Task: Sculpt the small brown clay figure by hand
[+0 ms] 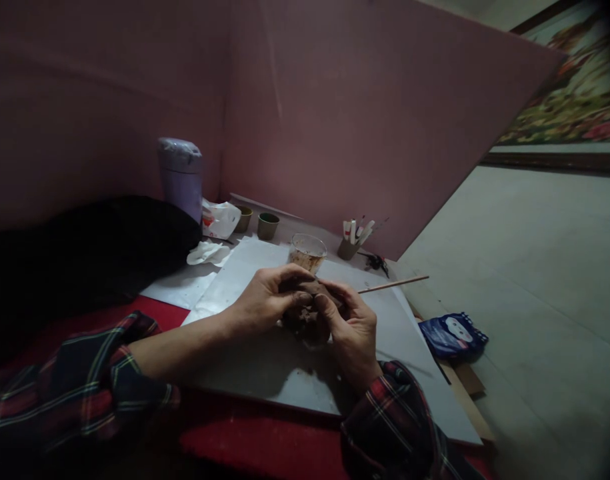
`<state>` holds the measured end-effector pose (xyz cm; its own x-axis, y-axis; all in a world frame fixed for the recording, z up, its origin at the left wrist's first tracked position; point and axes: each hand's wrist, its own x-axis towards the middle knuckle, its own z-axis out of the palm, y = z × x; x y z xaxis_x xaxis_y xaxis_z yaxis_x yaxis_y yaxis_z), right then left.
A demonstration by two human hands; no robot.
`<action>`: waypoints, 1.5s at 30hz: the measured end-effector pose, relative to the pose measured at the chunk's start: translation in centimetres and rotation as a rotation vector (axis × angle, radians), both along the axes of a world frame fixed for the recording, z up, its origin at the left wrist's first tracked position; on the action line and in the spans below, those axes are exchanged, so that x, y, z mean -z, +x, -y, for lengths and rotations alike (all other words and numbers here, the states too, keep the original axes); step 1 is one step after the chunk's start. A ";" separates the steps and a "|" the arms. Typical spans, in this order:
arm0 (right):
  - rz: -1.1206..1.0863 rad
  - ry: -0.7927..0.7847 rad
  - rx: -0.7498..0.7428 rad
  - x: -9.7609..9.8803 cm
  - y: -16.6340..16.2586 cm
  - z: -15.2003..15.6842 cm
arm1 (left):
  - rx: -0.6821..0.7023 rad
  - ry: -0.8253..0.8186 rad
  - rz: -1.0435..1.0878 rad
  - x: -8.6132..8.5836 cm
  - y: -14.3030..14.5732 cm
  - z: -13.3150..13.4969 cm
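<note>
A dark brown lump of clay (307,313) is held between both hands just above a white board (265,367). My left hand (267,300) curls round its left and top side, fingers bent and pressing on it. My right hand (352,330) grips its right side, thumb on the clay. Both sleeves are red and dark plaid. The lower part of the lump is hidden by my fingers.
A glass of brownish water (307,252) stands just behind the hands. A thin wooden stick (392,285) lies to the right. Two small green cups (268,225), a cup of tools (352,240), a lilac flask (181,175), crumpled tissue (208,253), a black bag (85,247), a blue packet (452,335).
</note>
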<state>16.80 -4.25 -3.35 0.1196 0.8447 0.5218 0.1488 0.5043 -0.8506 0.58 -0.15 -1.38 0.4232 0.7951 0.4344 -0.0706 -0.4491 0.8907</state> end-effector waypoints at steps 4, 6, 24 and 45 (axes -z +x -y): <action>-0.032 -0.024 0.002 -0.2 -0.2 0.2 | 0.033 -0.091 0.047 0.0 0.1 0.1; -0.051 -0.030 0.010 -0.4 -0.2 0.2 | 0.019 -0.097 0.043 -0.1 0.2 0.2; -0.056 -0.091 -0.078 -0.3 -0.1 0.2 | -0.086 0.025 0.097 -0.2 0.2 0.2; -0.117 -0.079 -0.068 -0.3 -0.1 0.2 | 0.103 0.020 0.042 -0.1 0.1 -0.1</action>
